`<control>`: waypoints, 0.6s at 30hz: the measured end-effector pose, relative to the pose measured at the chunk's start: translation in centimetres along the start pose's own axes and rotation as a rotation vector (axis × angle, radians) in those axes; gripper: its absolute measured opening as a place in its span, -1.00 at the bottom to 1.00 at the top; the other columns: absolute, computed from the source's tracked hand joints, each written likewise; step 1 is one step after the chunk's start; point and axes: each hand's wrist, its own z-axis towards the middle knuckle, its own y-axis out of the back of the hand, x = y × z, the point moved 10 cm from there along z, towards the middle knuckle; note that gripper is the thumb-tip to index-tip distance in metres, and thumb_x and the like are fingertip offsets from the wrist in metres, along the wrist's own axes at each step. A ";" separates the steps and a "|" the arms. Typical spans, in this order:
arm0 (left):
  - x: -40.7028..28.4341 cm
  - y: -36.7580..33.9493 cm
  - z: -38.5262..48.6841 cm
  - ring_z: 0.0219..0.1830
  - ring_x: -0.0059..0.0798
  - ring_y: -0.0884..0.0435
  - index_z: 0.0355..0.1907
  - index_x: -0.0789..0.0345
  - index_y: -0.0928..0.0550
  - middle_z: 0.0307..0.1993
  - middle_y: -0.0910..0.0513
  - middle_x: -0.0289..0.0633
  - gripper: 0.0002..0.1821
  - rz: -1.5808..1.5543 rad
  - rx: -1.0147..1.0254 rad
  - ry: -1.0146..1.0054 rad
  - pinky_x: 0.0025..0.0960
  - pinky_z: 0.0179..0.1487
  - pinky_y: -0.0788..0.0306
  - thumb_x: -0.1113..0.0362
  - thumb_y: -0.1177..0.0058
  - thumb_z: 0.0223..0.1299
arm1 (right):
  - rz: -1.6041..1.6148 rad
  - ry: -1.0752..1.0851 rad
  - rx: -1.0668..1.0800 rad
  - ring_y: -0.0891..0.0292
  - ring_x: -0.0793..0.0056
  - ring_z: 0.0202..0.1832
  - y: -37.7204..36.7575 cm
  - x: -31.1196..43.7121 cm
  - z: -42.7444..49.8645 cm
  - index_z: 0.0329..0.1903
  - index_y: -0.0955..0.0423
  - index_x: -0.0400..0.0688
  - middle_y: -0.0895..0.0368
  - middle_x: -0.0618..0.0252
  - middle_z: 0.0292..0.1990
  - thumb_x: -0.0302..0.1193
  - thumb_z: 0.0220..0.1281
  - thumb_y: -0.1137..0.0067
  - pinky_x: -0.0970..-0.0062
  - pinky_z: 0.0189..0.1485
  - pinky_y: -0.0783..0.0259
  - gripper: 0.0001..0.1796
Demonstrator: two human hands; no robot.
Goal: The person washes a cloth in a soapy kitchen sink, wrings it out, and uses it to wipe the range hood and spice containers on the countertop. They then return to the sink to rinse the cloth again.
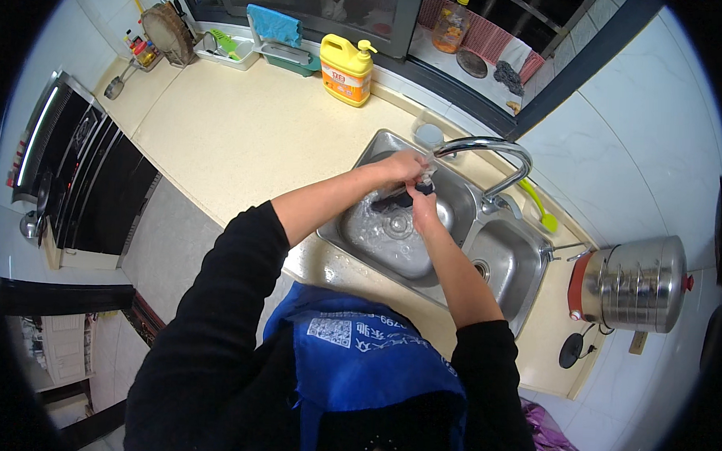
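Both hands meet under the chrome faucet (495, 148), above the left basin of the stainless steel sink (352, 225). A dark, wet, cloth-like item (391, 201) with a pale part near the fingers hangs between them; its exact kind is unclear. My left hand (406, 166) grips it at the upper end, close to the spout. Just below, my right hand (422, 202) pinches it from the near side. Water runs over the fingers and splashes in the basin around the drain (398, 225).
The right basin (503, 251) adjoins. A yellow detergent jug (346, 70) stands behind on the counter (239, 120). A clear plastic container (428, 132) sits behind the faucet, a green brush (540, 208) to its right. A large steel pot (639, 286) occupies the right end. The stove (94, 186) is far left.
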 end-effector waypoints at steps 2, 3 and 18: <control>1.7 2.2 0.6 -0.23 -0.39 -0.57 0.03 0.45 -0.51 -0.12 -0.53 -0.16 -0.57 -0.042 0.022 0.049 -0.34 -0.16 -0.50 0.51 0.03 0.00 | 0.156 -0.086 0.033 -0.52 0.42 -0.07 -0.3 -0.7 -0.2 0.10 -0.38 -0.10 -0.54 0.29 -0.03 -0.33 0.18 -0.25 0.33 -0.02 -0.42 -0.55; 2.7 3.4 0.8 -0.06 -0.24 -0.56 0.18 0.38 -0.43 0.07 -0.49 -0.08 -0.38 -0.018 0.019 0.057 -0.28 0.06 -0.45 0.56 -0.01 -0.09 | 0.230 -0.165 0.062 -0.53 0.40 -0.09 -0.5 -1.3 -0.4 0.12 -0.36 -0.10 -0.53 0.28 -0.02 -0.31 0.20 -0.24 0.29 -0.02 -0.42 -0.54; 11.9 0.8 2.0 0.30 0.11 -0.20 -0.02 0.22 -0.65 0.21 -0.26 0.28 -0.42 0.565 -0.239 0.045 -0.12 0.33 -0.18 0.32 -0.33 -0.30 | 0.434 -0.305 0.112 -0.49 0.10 0.01 6.7 -3.2 1.1 -0.03 -0.37 -0.38 -0.55 -0.03 -0.07 -0.44 0.18 -0.06 0.20 0.12 -0.42 -0.66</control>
